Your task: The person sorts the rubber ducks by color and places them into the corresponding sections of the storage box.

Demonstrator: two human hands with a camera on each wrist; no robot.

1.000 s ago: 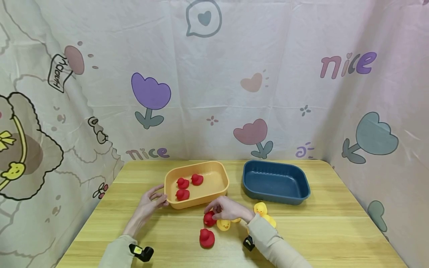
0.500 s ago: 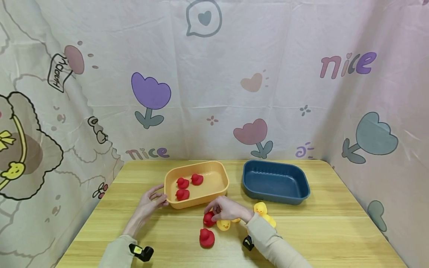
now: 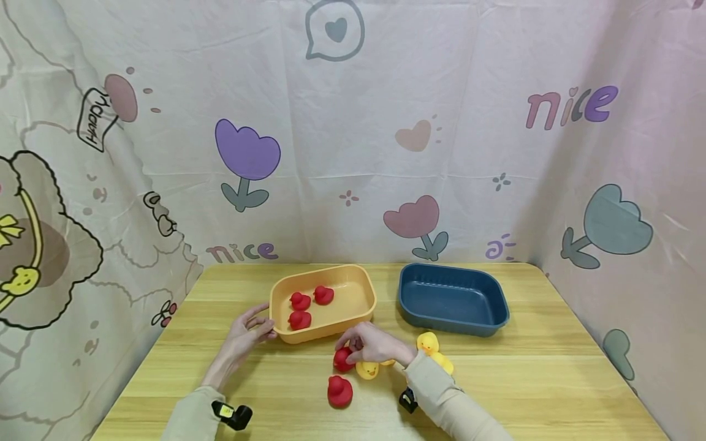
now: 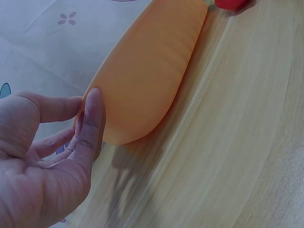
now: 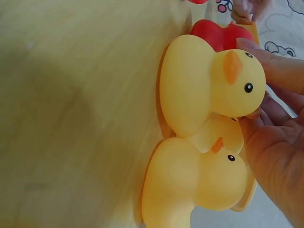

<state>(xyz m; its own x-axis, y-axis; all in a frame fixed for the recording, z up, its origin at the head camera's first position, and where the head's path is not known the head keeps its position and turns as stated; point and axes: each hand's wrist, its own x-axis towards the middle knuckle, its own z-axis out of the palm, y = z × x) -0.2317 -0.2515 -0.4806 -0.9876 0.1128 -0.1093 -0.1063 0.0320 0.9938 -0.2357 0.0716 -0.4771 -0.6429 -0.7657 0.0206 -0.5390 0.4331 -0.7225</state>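
At the left end of the yellow-orange plastic tray, my left hand pinches the rim between thumb and fingers; the left wrist view shows this tray wall close up. My right hand holds a red rubber duck just in front of the tray, at table level. Another red duck sits nearer to me, apart from the hand. Yellow rubber ducks stand beside and under the right hand, one yellow duck largest in the right wrist view. The red duck is partly hidden behind it there.
Three red ducks lie inside the yellow-orange tray. A dark blue tray stands at the back right. More yellow ducks are by the right sleeve, which partly covers them. A printed cloth hangs behind the wooden table.
The red duck at my right fingers has shifted very slightly left. Both hands and the trays otherwise stay in place.
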